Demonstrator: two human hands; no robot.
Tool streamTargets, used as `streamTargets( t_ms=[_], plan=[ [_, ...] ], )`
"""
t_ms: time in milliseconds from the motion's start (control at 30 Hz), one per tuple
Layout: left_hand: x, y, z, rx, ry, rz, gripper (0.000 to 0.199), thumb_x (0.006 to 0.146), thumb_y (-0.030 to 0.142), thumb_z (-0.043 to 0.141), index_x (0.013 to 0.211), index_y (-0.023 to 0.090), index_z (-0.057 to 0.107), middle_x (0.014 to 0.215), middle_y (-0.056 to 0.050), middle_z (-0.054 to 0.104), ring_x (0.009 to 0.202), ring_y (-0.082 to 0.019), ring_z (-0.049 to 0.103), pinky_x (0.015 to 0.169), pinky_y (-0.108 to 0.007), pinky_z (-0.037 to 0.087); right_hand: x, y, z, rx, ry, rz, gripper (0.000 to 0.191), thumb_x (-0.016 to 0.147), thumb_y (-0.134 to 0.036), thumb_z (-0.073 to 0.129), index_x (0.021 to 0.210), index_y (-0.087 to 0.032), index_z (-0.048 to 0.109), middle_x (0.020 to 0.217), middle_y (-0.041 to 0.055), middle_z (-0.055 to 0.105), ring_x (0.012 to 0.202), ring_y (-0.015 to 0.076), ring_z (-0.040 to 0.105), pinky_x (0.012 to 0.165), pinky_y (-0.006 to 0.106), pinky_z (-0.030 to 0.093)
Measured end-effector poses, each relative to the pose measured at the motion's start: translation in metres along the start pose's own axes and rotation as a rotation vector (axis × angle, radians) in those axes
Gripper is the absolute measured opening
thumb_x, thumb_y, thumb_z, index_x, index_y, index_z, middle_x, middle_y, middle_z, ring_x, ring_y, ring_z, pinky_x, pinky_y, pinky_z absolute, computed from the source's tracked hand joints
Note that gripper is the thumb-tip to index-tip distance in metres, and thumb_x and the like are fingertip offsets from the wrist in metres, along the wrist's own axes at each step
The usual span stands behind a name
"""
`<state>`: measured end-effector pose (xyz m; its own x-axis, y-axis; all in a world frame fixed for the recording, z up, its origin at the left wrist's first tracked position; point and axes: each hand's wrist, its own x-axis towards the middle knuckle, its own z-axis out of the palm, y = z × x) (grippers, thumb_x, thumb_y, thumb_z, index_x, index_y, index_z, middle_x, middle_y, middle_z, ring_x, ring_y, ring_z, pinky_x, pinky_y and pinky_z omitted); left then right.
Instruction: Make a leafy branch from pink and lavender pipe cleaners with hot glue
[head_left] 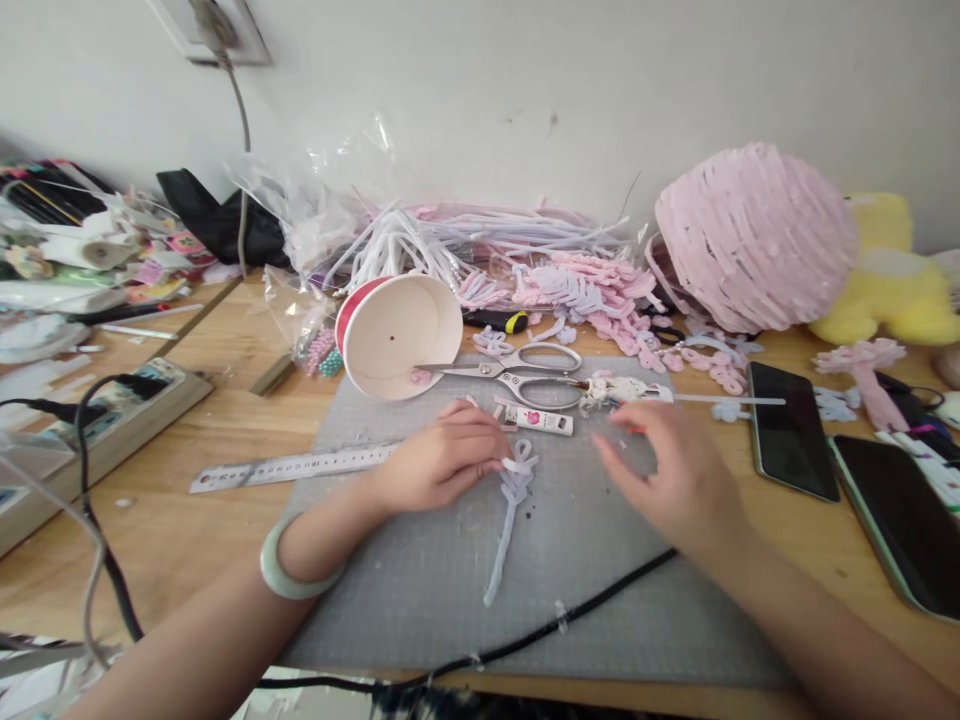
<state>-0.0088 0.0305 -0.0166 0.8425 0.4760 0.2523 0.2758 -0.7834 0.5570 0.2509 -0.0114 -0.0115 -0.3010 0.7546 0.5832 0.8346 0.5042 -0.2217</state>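
Note:
My left hand (457,455) pinches a bent lavender pipe cleaner (517,480) at its looped top. The straight tail of the pipe cleaner points down over the grey cutting mat (420,590). To the right, my right hand (675,480) hovers with thumb and forefinger apart, just in front of a white glue gun (630,390). A clear glue stick (731,400) sticks out from the back of the gun. Silver scissors (517,370) lie behind my left hand, beside a small white lighter (544,420). Part of the glue gun is hidden by my right hand.
A paper cup (405,335) lies tipped behind a steel ruler (292,468). Black cord (540,630) crosses the mat's front. Two phones (795,430) rest at right, a power strip (142,410) at left. Pipe cleaners (420,240) and a pink woven ball-like piece (757,240) line the wall.

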Motion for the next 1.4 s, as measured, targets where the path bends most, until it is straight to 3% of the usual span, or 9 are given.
streamTargets(
  t_ms=[100, 167, 267, 400, 500, 800, 1133, 1400],
  plan=[
    [-0.002, -0.005, -0.001, 0.024, -0.057, 0.041, 0.024, 0.092, 0.017, 0.038, 0.104, 0.018, 0.059, 0.102, -0.007, 0.068, 0.108, -0.02, 0.052, 0.096, -0.037, 0.031, 0.003, 0.031, -0.006, -0.096, -0.038, 0.206, 0.017, 0.083, -0.036, 0.054, 0.08, -0.019, 0.057, 0.076, 0.0061, 0.062, 0.066, 0.0199, 0.058, 0.058, 0.032, 0.044],
    [-0.002, -0.005, -0.001, 0.037, -0.081, 0.059, 0.024, 0.091, 0.018, 0.039, 0.103, 0.019, 0.06, 0.103, -0.007, 0.068, 0.109, -0.021, 0.053, 0.096, -0.038, 0.031, 0.003, 0.038, -0.007, -0.046, -0.076, 0.244, 0.018, 0.083, -0.035, 0.055, 0.074, -0.02, 0.056, 0.07, 0.0027, 0.061, 0.059, 0.0166, 0.057, 0.053, 0.029, 0.043],
    [-0.001, -0.003, -0.001, 0.036, -0.093, 0.095, 0.022, 0.089, 0.017, 0.041, 0.098, 0.02, 0.061, 0.101, -0.006, 0.07, 0.107, -0.021, 0.055, 0.096, -0.038, 0.031, -0.001, 0.022, 0.0, 0.092, -0.163, 0.14, 0.01, 0.086, -0.025, 0.052, 0.08, -0.02, 0.059, 0.077, 0.0024, 0.064, 0.071, 0.0165, 0.061, 0.065, 0.029, 0.048],
    [-0.001, -0.002, 0.001, 0.044, -0.114, 0.123, 0.021, 0.089, 0.016, 0.042, 0.097, 0.019, 0.061, 0.107, -0.007, 0.068, 0.108, -0.021, 0.055, 0.095, -0.038, 0.032, -0.008, -0.017, 0.018, 0.185, -0.316, -0.073, 0.016, 0.087, -0.02, 0.049, 0.096, -0.018, 0.062, 0.096, 0.0067, 0.067, 0.089, 0.0192, 0.061, 0.08, 0.036, 0.049],
    [-0.003, -0.004, 0.004, 0.071, -0.133, 0.122, 0.021, 0.089, 0.016, 0.041, 0.095, 0.019, 0.061, 0.108, -0.008, 0.067, 0.107, -0.021, 0.055, 0.096, -0.038, 0.032, -0.01, -0.029, 0.027, 0.231, -0.388, -0.086, 0.017, 0.086, -0.018, 0.051, 0.096, -0.019, 0.064, 0.103, 0.0069, 0.066, 0.096, 0.0199, 0.059, 0.083, 0.038, 0.049],
    [-0.001, -0.002, -0.001, 0.091, -0.21, 0.087, 0.021, 0.087, 0.016, 0.043, 0.099, 0.018, 0.06, 0.103, -0.009, 0.067, 0.102, -0.021, 0.057, 0.093, -0.037, 0.034, -0.009, -0.025, 0.033, 0.29, -0.483, -0.05, 0.029, 0.084, -0.016, 0.051, 0.111, -0.022, 0.06, 0.118, 0.007, 0.061, 0.109, 0.0208, 0.054, 0.092, 0.043, 0.046],
    [-0.001, 0.0, -0.003, 0.132, -0.276, 0.051, 0.026, 0.087, 0.016, 0.043, 0.109, 0.016, 0.058, 0.102, -0.011, 0.066, 0.102, -0.023, 0.055, 0.094, -0.039, 0.031, -0.007, -0.031, 0.037, 0.209, -0.479, -0.058, 0.025, 0.084, -0.015, 0.05, 0.106, -0.017, 0.062, 0.114, 0.0101, 0.06, 0.101, 0.0233, 0.054, 0.084, 0.042, 0.047],
    [-0.002, 0.0, -0.002, 0.118, -0.277, 0.047, 0.027, 0.086, 0.016, 0.045, 0.11, 0.016, 0.057, 0.1, -0.011, 0.067, 0.1, -0.023, 0.056, 0.094, -0.039, 0.031, -0.002, -0.031, 0.039, 0.01, -0.519, -0.163, 0.023, 0.084, -0.013, 0.05, 0.103, -0.017, 0.062, 0.107, 0.0097, 0.062, 0.092, 0.0232, 0.055, 0.075, 0.038, 0.043]
  ],
)
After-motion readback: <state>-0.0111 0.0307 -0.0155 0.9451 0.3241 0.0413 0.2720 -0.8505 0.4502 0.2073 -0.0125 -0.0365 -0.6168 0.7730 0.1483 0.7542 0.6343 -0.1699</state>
